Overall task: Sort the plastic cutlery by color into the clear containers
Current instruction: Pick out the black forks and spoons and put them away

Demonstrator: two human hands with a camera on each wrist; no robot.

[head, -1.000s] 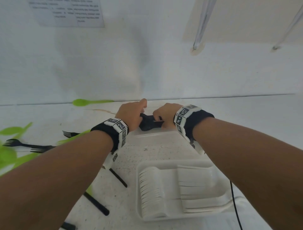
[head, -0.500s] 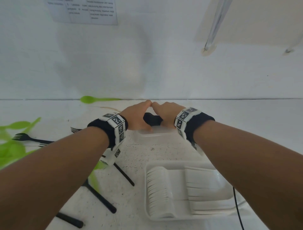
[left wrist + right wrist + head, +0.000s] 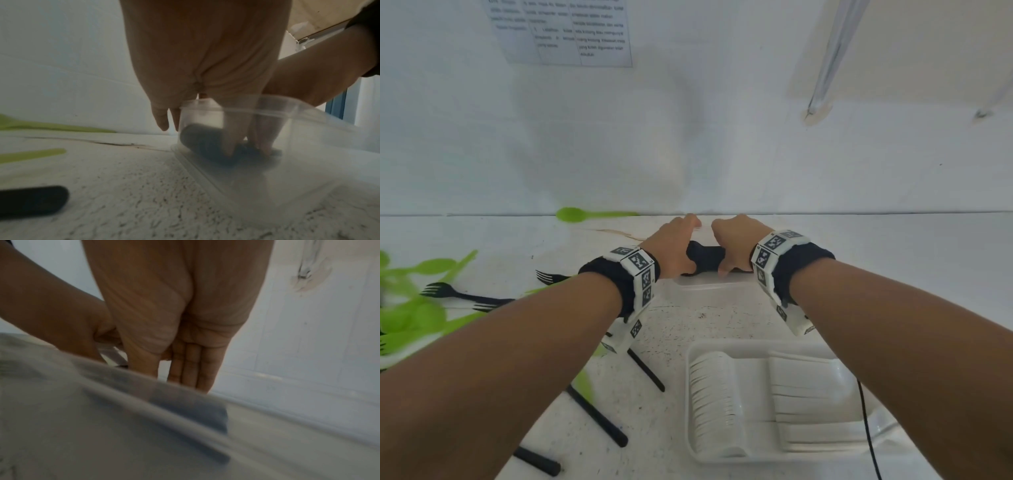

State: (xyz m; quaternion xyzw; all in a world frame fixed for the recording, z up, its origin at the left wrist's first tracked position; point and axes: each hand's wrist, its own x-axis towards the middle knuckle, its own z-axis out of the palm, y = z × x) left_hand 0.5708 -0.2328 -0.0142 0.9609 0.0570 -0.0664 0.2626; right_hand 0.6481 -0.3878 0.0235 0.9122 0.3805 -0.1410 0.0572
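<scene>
A bundle of black cutlery (image 3: 705, 255) lies in the clear container (image 3: 715, 285) at the far middle of the table. My left hand (image 3: 671, 246) and right hand (image 3: 736, 243) hold it from either end. In the left wrist view, fingertips press on the black cutlery (image 3: 205, 142) seen through the clear container (image 3: 308, 129), while the left fingers (image 3: 162, 120) hang outside its end wall. In the right wrist view, the right fingers (image 3: 191, 368) point straight down behind the container's rim (image 3: 123, 386). Much of the bundle is hidden by both hands.
A nearer container (image 3: 887, 425) holds white cutlery in neat rows. Green spoons and forks (image 3: 410, 315) and black forks (image 3: 458, 294) lie scattered on the left. Black handles (image 3: 599, 418) lie under my left forearm. A green spoon (image 3: 575, 214) lies at the wall. A thin cable (image 3: 866, 428) crosses the right.
Both hands stayed at the far container with the black bundle. Half a second ago their fingertips met above it; now they stand slightly apart.
</scene>
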